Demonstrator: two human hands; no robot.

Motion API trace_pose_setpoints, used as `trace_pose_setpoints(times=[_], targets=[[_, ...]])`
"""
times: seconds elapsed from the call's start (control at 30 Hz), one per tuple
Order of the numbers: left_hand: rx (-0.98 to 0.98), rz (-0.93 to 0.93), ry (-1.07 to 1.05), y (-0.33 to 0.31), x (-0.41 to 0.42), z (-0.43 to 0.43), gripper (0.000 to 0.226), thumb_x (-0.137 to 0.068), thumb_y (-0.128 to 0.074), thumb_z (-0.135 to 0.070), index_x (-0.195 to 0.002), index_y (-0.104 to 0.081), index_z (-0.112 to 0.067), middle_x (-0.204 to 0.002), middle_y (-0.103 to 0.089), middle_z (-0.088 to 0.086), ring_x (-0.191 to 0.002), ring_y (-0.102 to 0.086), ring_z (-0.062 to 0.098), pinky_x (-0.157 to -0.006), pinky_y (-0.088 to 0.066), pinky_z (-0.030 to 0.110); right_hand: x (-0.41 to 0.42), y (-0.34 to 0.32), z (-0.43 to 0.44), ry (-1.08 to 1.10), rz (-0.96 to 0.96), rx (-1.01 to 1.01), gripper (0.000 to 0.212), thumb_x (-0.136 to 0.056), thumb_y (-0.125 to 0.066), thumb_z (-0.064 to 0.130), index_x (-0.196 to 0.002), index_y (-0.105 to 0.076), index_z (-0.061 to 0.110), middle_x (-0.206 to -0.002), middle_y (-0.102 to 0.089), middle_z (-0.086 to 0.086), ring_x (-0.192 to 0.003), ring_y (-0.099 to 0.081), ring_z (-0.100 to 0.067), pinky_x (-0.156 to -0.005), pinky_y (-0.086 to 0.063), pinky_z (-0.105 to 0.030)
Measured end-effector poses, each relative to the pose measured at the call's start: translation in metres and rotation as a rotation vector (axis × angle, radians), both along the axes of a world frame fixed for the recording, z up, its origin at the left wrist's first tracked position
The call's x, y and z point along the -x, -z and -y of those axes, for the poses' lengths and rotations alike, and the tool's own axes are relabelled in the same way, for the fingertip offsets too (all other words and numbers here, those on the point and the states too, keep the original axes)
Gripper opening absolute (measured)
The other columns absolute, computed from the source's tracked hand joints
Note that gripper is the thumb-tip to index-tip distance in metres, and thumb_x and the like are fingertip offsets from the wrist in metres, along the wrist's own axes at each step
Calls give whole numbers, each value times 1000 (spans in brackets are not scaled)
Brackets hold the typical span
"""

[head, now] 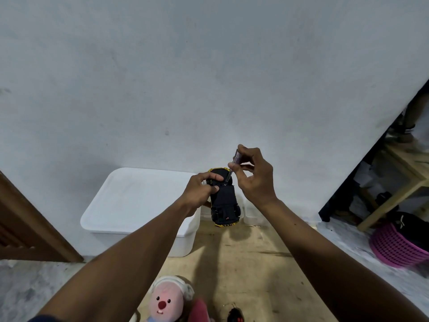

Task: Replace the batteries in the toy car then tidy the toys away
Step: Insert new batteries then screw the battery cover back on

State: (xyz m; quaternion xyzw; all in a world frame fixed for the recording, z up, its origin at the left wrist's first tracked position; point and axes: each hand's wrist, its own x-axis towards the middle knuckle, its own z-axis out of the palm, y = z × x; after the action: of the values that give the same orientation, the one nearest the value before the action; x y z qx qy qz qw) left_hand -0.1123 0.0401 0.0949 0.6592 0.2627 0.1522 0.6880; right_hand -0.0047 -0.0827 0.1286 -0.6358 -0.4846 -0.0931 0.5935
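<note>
Head view: holding toy car [224,201] belly-up in left hand [201,191] above white bin [130,201]; pinching screwdriver [232,167] in right hand [254,176], working battery cover. Early going seemingly; tidying pink plush [166,300] remaining.

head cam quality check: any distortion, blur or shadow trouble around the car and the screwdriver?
Head view: wide-angle bending at the edges, the forearms splay out. Soft, even light with no glare; arm shadows fall on the wooden board. The toy car, underside up in the left hand, is dark with little detail. The screwdriver in the right hand is slightly soft; its tip is hard to make out. The pink plush at the bottom is blurred.
</note>
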Motion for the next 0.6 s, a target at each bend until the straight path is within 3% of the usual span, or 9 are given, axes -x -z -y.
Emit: trace_pose_setpoints(times=[0.13,0.27,0.33,0.47,0.6], targets=[[7,-4,-12,0,1,2,30,-90,-53,8,-103,-70,-14,-101,-63,9,-79,-61,21,-47,-51,25,1,1,5,-60,-63,18,44,-89,-62,-9,-123,-51,17,-111,-68,-5,-104,-69,-14,-90,-56,-26],[6,-4,-19,-2,1,2,30,-89,-53,7,-102,-70,-15,-101,-63,8,-80,-61,21,-48,-53,27,1,2,6,14,-61,-28,45,-86,-66,-10,-116,-53,21,-93,-67,-6,-86,-71,-18,-80,-59,-30],[7,-3,-27,-2,1,1,30,-89,-54,7,-101,-70,-16,-101,-63,9,-82,-61,22,-49,-53,27,0,3,6,28,-24,-49,47,-83,-71,-9,-116,-53,20,-92,-66,-8,-85,-70,-19,-82,-59,-32],[3,-8,-35,0,4,0,30,-89,-54,6,-100,-71,-17,-102,-64,9,-80,-61,22,-49,-53,27,1,-3,8,-67,-79,9,42,-88,-63,-12,-117,-51,16,-111,-68,-8,-105,-70,-18,-95,-56,-39],[3,-1,-22,-2,3,3,31,-88,-53,6,-100,-71,-17,-103,-63,10,-80,-62,23,-50,-53,28,4,-5,2,5,-1,-23,45,-83,-72,-6,-114,-55,22,-90,-67,-7,-84,-70,-15,-81,-57,-28]])
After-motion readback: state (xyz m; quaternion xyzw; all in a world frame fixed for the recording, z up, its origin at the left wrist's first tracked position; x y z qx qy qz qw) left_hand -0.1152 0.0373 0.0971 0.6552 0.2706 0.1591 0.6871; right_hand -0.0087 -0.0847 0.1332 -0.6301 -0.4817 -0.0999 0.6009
